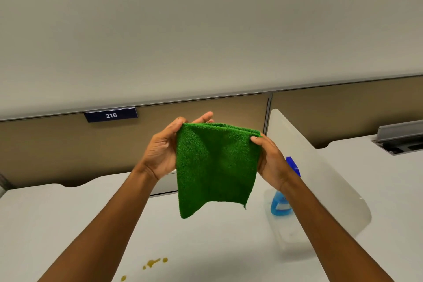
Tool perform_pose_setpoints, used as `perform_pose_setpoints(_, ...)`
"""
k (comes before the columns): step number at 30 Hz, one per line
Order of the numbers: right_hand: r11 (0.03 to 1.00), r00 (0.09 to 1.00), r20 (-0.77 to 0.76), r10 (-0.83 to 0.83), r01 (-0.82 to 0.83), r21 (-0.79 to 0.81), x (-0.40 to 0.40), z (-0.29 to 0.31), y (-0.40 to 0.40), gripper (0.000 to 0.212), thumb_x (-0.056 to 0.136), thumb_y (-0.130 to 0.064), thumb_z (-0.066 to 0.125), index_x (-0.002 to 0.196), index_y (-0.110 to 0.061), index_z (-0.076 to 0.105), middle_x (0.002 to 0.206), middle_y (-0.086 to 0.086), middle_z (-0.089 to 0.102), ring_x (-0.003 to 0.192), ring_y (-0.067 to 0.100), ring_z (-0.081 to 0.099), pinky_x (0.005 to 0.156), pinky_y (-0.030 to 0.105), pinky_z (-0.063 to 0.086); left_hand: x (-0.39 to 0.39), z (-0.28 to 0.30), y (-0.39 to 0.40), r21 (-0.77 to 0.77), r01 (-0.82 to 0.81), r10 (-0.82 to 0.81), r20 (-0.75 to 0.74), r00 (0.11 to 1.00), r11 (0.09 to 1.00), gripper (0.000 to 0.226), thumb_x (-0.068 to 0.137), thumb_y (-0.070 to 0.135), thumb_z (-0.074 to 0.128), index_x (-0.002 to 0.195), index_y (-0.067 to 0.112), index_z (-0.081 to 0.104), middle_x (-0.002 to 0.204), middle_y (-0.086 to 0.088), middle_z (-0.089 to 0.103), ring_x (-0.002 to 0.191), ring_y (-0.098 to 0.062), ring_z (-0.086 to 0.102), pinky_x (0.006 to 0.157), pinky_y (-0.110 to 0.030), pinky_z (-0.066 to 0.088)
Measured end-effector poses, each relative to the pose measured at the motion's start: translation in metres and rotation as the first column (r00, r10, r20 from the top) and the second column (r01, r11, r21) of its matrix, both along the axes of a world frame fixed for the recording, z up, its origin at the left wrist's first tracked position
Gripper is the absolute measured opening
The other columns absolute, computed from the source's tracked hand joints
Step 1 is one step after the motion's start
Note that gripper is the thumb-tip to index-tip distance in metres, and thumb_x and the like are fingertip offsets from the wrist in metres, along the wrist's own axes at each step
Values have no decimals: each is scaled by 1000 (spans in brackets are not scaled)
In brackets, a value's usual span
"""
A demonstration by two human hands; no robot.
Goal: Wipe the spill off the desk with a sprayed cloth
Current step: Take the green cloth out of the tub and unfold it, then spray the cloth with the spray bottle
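A green cloth hangs folded in the air above the white desk. My left hand pinches its upper left corner and my right hand pinches its upper right corner. On the desk near the bottom edge lies a yellowish-brown spill of small drops and a streak. A spray bottle of blue liquid with a blue trigger head stands on the desk behind my right wrist, which partly hides it.
A translucent white divider panel rises at the right of the desk beside the bottle. A beige partition wall with a sign reading 216 runs along the back. Another desk with a grey cable tray lies to the right.
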State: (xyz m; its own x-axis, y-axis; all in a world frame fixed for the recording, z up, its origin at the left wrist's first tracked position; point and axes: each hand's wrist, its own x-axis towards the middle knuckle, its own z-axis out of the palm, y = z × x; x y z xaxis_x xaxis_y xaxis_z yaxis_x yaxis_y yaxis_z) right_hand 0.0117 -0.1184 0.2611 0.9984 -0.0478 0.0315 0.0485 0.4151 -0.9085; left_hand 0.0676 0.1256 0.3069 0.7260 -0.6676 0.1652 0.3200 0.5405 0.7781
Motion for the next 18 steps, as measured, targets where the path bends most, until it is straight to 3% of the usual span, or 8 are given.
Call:
perform_pose_setpoints(4,994,999,-21,40,-37,105,-4,14,0,36,92,-25,47,119,-7,61,98,10,70,90,24,66,81,39,54,-4,15,-8,-118,6,-6,0,1000,993,16,105,21,32,95,13,42,158,-19,35,148,-33,31,120,-55,25)
perform_pose_setpoints(7,973,994,-25,103,-96,210,-8,18,6,32,91,-27,45,103,-7,68,84,9,73,74,21,69,70,34,57,-6,26,-15,-162,10,-5,32,999,987,18,105,23,32,100,13,46,155,-18,40,148,-33,31,121,-56,20)
perform_pose_setpoints(9,953,993,-15,121,-112,281,-11,17,12,30,88,-26,47,88,-11,73,75,6,72,66,18,69,64,31,57,-6,31,-21,-176,16,-9,37,999,984,21,104,25,34,100,13,51,140,-16,56,143,-31,41,119,-55,27)
perform_pose_setpoints(11,938,990,-7,140,-131,322,-12,14,19,31,85,-26,49,84,-12,77,77,6,72,69,19,69,67,32,57,-6,33,-29,-191,17,-5,61,998,982,20,102,25,37,97,14,53,111,-11,64,130,-31,52,116,-54,32)
perform_pose_setpoints(14,927,988,-26,155,-136,349,-7,8,24,33,92,-25,45,103,-10,72,89,9,73,80,22,69,80,39,51,-4,37,-36,-202,-1,20,91,996,979,14,100,25,39,89,18,43,84,-2,44,101,-26,54,118,-56,23)
perform_pose_setpoints(18,950,993,-43,110,-93,299,2,2,23,33,96,-24,44,118,-9,63,89,6,73,78,18,69,70,33,57,1,40,-36,-173,-65,84,105,991,983,18,100,24,35,82,19,38,76,1,24,82,-22,48,117,-53,27)
